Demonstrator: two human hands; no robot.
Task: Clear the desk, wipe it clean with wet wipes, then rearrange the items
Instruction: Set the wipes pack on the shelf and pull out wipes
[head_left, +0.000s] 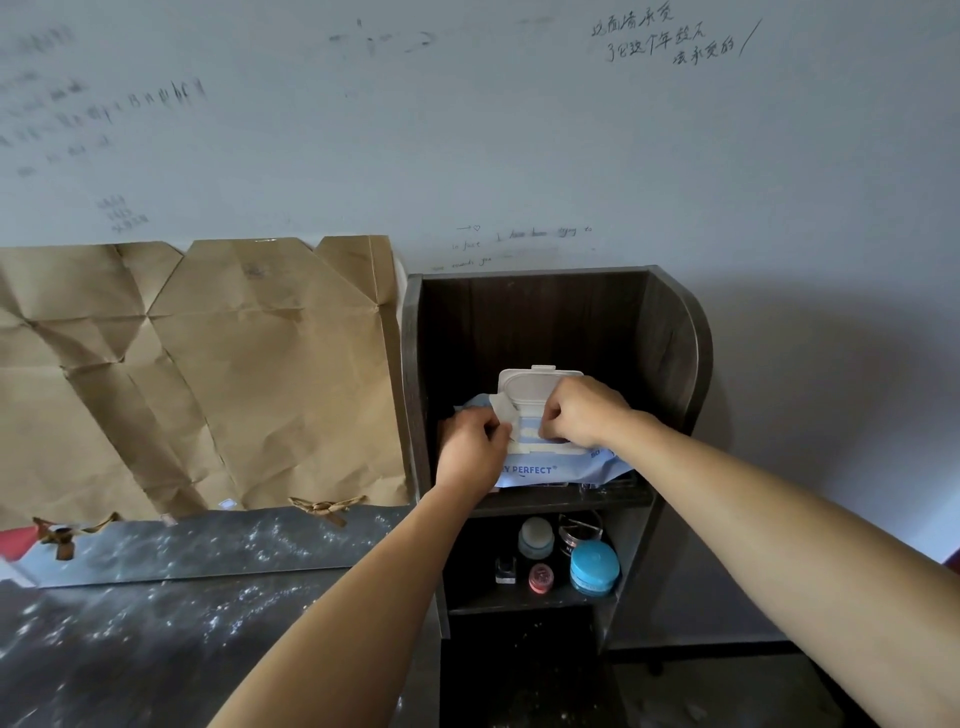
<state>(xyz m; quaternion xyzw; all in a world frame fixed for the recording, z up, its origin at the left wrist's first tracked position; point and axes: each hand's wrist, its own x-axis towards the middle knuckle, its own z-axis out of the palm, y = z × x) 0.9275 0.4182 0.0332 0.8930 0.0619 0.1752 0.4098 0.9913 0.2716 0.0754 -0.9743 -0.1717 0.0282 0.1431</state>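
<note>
Left hand (474, 448) and right hand (583, 415) pinching wet wipes pack (551, 471) (lid up), snug between shelf walls (675, 343)

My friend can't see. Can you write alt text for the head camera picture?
A left hand and right hand pinch at the open wet wipes pack, lid flipped up, on a dark wooden shelf. Small jars sit one shelf below; a dusty desk and creased brown paper are to the left.
</note>
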